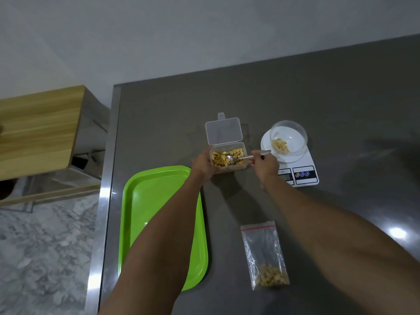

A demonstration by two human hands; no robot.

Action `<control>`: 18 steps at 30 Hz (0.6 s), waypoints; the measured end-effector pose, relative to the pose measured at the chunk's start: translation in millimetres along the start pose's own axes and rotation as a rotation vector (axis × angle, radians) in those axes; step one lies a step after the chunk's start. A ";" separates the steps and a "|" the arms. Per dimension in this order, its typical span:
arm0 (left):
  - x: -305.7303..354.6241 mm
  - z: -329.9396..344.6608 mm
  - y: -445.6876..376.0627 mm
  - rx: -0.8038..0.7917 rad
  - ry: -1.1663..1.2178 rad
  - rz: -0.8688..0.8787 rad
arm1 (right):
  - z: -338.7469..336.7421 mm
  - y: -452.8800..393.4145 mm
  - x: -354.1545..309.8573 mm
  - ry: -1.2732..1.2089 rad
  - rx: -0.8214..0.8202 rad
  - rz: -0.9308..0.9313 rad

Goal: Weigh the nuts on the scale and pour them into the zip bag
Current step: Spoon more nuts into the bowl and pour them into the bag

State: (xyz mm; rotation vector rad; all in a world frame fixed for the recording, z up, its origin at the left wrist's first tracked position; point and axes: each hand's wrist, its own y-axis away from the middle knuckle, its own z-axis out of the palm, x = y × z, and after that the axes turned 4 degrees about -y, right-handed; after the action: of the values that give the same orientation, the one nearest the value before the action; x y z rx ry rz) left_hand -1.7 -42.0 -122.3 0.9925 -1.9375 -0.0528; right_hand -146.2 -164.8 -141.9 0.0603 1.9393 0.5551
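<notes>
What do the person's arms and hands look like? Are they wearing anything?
Both arms are bare all the way up, with no sleeves showing. The left hand and right hand wear no gloves, and I can't see any rings, watch or bracelets on them.

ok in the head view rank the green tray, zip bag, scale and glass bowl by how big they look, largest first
1. green tray, clearly largest.
2. zip bag and scale: look alike, and the bag lies nearer the camera, so no ranking.
3. glass bowl, smallest, sitting on the scale.
</notes>
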 end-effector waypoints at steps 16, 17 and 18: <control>-1.2 7.4 -14.7 0.034 -0.212 -0.027 | -9.3 10.7 -13.7 -0.318 0.071 0.104; 0.7 7.7 -14.7 0.039 -0.228 -0.022 | -11.6 11.1 -17.5 -0.336 0.083 0.103; 1.2 7.3 -14.8 0.042 -0.242 -0.020 | -13.1 11.2 -21.1 -0.349 0.089 0.105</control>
State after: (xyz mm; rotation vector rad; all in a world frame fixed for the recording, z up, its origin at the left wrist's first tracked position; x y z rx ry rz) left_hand 1.7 -55.3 -131.6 1.0735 -2.1561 -0.1508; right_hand -150.9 -165.5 -115.1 0.2980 1.6250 0.4901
